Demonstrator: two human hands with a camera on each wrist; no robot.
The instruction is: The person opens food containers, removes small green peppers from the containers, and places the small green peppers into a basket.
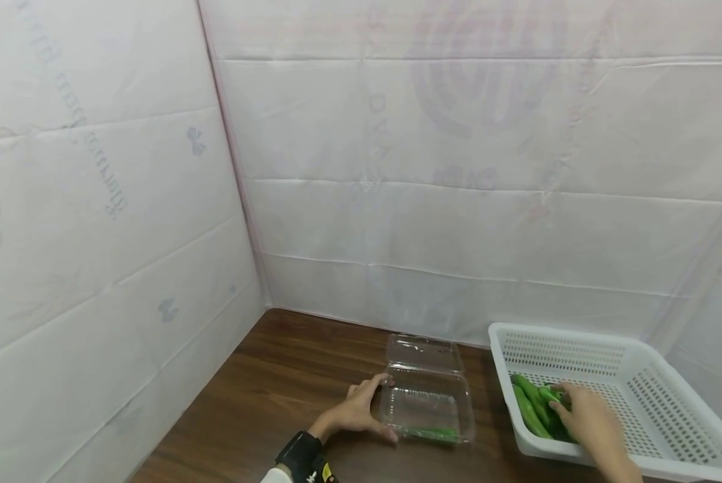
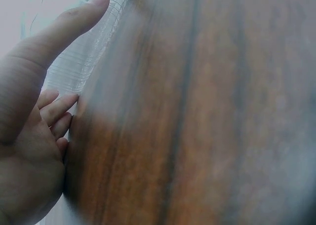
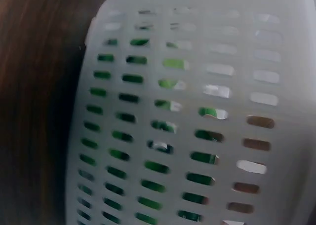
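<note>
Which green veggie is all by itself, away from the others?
The green vegetable lying alone in the clear plastic box. The others are piled in the white basket.

Under the right hand [image 1: 586,416] lie bright green peppers [image 1: 532,409] in a white basket [image 1: 650,389] whose walls are patterned with rows of small slots. By the left hand [image 1: 357,410] sits a clear, colourless box [image 1: 427,402] with a green pepper [image 1: 433,434] inside. The table [image 1: 288,382] is dark brown with wood-grain streaks. The left wrist wears a black band [image 1: 300,457].
</note>
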